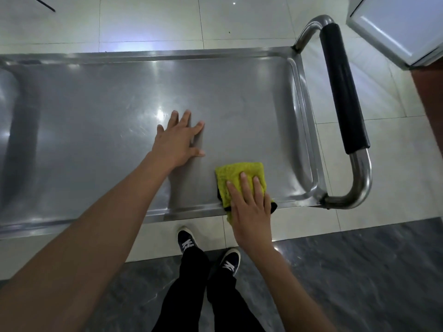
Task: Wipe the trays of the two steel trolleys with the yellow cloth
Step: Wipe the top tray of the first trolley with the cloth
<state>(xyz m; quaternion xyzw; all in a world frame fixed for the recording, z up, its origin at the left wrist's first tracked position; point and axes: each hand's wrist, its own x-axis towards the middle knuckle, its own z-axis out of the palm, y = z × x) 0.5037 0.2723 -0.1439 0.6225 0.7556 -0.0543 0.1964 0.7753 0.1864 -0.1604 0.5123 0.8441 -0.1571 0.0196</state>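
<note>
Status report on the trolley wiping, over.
Left hand flat on steel tray. Right hand pressing yellow cloth at near edge. Nothing in the way.

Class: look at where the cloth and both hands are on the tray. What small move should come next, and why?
Probably sweep the cloth away from the near rim, across the tray. The right hand presses it flat at the near right corner, partly over the edge, while the left hand braces mid-tray.

no text, label, brand, number or sign can be read anywhere here.
</note>
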